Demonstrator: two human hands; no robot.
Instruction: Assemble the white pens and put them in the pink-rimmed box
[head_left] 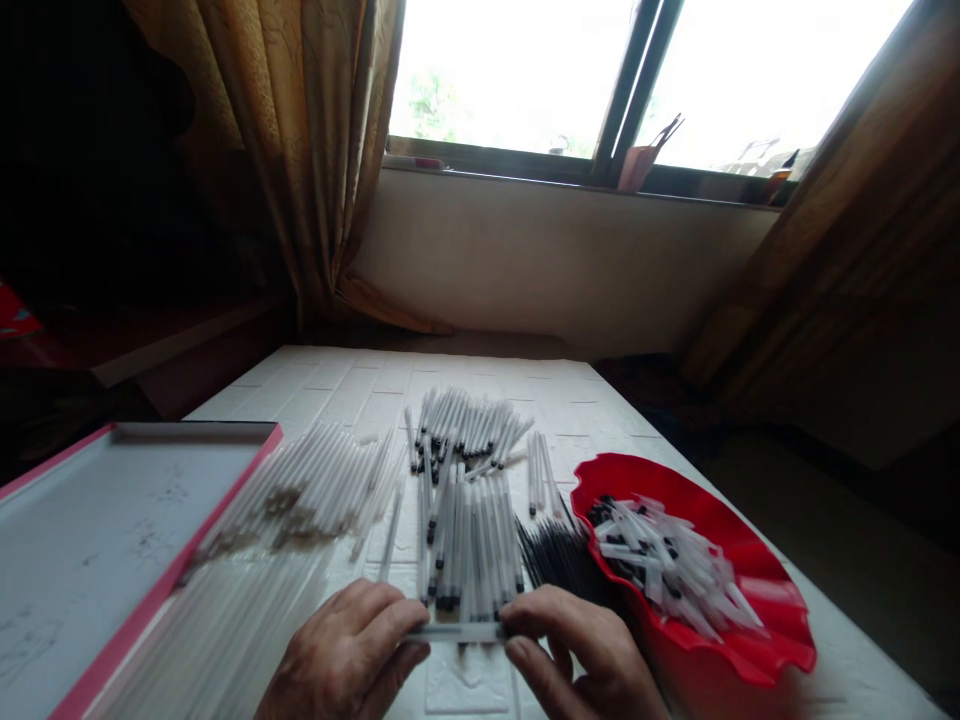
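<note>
Level between my two hands lies a clear pen point(459, 632), a dark tip at its right end. My left hand point(352, 645) pinches its left end between thumb and fingers. Its right end is gripped by the thumb and forefinger of my right hand point(581, 640). Just beyond the hands is a pile of pens point(480, 530) with black ends, and a further pile of pens point(469, 420) lies behind it. Thin black refills point(559, 555) spread beside my right hand. Clear pen barrels point(315, 480) lie to the left, partly behind my left hand.
A red wavy-edged bowl point(772, 600) holding white and black pen caps point(667, 560) stands at the right. On the left is a pink-rimmed white board point(112, 540). The white table point(517, 370) ends near a wall below the window.
</note>
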